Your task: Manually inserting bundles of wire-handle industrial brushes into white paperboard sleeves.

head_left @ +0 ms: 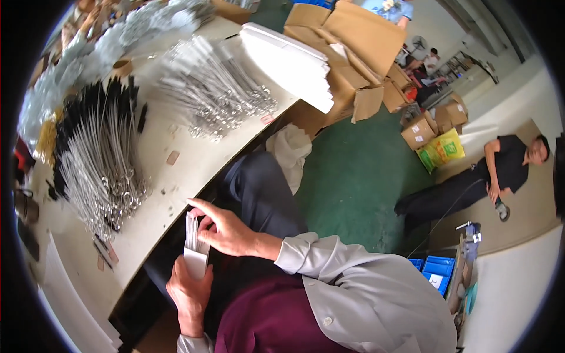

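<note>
My left hand (189, 291) is wrapped round a small white box (196, 262), held above my lap at the table's front edge. Thin pale strips (192, 230) stand upright out of its top end, packed side by side; their exact kind is too small to make out. My right hand (226, 232) reaches in from the right, with the thumb and curled fingers against the strips and the index finger stretched past their top. On the table lie a bundle of steel wire loops with black ends (109, 153) and another with clear ends (215, 88).
The white table (176, 176) runs along my left, with white sheets (288, 65) on its far end. Open cardboard boxes (347, 53) stand beyond. A white sack (289, 150) is beside my knee. At right, a person (500, 165) holds a tool near blue bins (438, 270).
</note>
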The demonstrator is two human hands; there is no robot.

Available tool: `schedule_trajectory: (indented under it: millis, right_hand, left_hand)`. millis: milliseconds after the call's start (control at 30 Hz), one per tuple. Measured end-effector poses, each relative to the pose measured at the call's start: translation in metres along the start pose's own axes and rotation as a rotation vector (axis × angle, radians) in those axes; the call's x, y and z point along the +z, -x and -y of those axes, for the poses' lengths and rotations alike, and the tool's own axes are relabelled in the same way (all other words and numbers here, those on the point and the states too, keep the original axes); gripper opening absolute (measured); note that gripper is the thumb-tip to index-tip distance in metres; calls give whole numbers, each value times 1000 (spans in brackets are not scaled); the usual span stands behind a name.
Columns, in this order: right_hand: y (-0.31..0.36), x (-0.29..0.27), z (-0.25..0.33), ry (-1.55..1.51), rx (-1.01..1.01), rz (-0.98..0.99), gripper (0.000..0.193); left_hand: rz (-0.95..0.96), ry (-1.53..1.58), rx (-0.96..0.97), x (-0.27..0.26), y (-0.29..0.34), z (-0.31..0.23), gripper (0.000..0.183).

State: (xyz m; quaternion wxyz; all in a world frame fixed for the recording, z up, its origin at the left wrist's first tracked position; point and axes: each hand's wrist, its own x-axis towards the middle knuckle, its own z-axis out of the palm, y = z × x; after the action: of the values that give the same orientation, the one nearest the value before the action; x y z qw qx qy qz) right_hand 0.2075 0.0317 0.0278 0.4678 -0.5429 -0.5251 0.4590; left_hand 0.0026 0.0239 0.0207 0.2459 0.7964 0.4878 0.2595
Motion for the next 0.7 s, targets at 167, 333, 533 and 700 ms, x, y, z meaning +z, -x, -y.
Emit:
schedule_trajectory:
  millis: [167,333,533,700]
  right_hand:
    - [7,-6,-7,214,-263,17,64]
    - [13,0,-16,452,-308,27,46]
    - [25,0,-22,355,-203,65,41]
    - [37,-2,-9,244,-146,-18,45]
  left_hand:
    - [52,67,12,2,-4,-4,54]
    - [76,96,-43,7,-8,0,50]
    - [135,121,-62,14,-8,4,47]
    - [119,120,-2,19,-11,-4,40]
